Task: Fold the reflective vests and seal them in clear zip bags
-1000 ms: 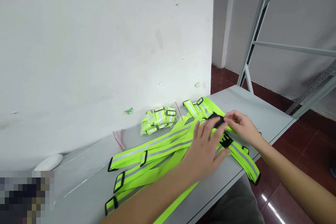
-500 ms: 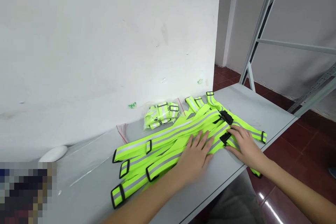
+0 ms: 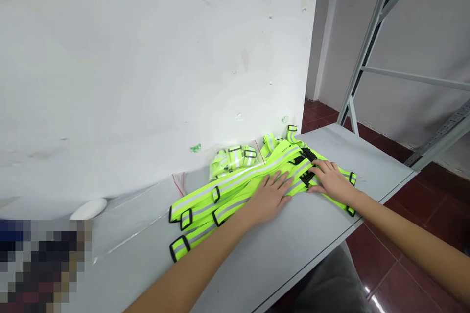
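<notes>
Neon yellow-green straps point(image 3: 235, 186) with grey reflective stripes and black buckles lie in a long pile on the grey table. My left hand point(image 3: 270, 195) rests flat on the middle of the pile, its fingers spread. At the pile's right part, my right hand point(image 3: 330, 181) touches the straps beside the black clips point(image 3: 306, 176), its fingers bent and partly apart; no firm grip shows. Behind the pile, a clear bag point(image 3: 235, 159) holds a folded strap of the same kind.
Flat clear plastic bags point(image 3: 135, 210) with red seal lines lie along the wall, near a white rounded object point(image 3: 89, 209). The white wall point(image 3: 157, 68) borders the table point(image 3: 253, 264) at the back. A metal frame point(image 3: 363, 58) stands at the right.
The straps and both hands have shifted towards the left relative to the table. The strap end that hung over the front edge now lies closer to the edge.
</notes>
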A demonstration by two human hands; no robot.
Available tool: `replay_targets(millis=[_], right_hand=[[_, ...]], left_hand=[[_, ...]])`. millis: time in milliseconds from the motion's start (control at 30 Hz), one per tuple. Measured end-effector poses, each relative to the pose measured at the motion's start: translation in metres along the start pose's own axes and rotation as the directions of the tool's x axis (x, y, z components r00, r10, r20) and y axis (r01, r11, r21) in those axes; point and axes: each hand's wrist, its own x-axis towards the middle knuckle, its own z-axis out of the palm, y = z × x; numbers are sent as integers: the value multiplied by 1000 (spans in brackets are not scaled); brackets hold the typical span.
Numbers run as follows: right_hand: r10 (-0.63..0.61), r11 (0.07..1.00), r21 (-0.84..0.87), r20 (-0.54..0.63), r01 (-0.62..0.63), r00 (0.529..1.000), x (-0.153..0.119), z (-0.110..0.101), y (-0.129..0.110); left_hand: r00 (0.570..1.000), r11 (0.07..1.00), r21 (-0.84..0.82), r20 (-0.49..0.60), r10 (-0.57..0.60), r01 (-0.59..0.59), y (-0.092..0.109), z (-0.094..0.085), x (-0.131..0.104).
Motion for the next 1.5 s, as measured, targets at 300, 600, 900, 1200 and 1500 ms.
replay_targets(millis=[300,600,900,1200,1500], right_hand=[[457,889,-12,80,-458,886,-52,-18,45],[505,827,258,51,-500,862,-58,-35,53],[548,805,533,-503,-259,668,-17,-92,14],[381,923,336,-719,-189,581,-12,-95,19],[474,854,431,-413,-292,778,-58,-59,35]], left_hand=[[998,999,12,-39,46,-45,-5,1,-3],[998,999,26,-36,47,-46,-4,-2,-1],[990,996,-39,-116,-83,79,-1,-10,-4],[938,949,58,-181,-295,309,1,-11,-9],[963,963,97,75,-258,250,-5,-38,-21]])
